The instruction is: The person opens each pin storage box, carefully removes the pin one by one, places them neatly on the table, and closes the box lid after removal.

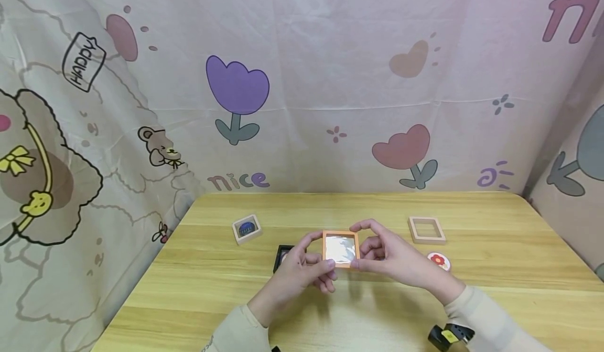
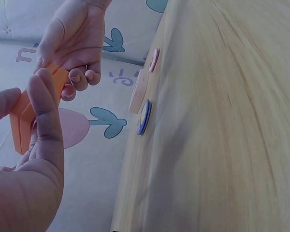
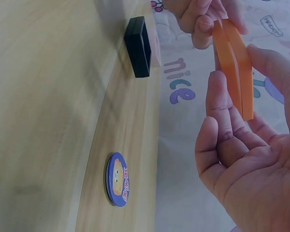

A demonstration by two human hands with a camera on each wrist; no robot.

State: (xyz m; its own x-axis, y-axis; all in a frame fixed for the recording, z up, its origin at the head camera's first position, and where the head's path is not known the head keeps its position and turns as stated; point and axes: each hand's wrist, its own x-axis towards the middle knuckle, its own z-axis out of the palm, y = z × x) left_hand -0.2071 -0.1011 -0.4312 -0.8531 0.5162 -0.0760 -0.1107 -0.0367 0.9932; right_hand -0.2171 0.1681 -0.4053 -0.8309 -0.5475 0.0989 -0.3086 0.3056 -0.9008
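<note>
An orange square display frame (image 1: 341, 232) with a shiny clear film window is raised above the table between both hands. My left hand (image 1: 302, 268) pinches its left side between thumb and fingers. At the right side, my right hand (image 1: 389, 255) grips the edge with thumb and index finger, the other fingers curling behind. Edge-on in the right wrist view, the orange frame (image 3: 234, 72) appears as two layers with a thin seam between them. A black frame (image 1: 277, 260) stands behind the left hand, partly hidden by it.
Wooden table (image 1: 189, 289). A beige frame (image 1: 247, 230) holding something blue lies back left; another beige frame (image 1: 415, 231) lies back right, near a round red-flower badge (image 1: 440, 260). A blue-rimmed round badge (image 3: 117, 180) shows in the right wrist view. Patterned cloth (image 1: 306, 79) hangs behind.
</note>
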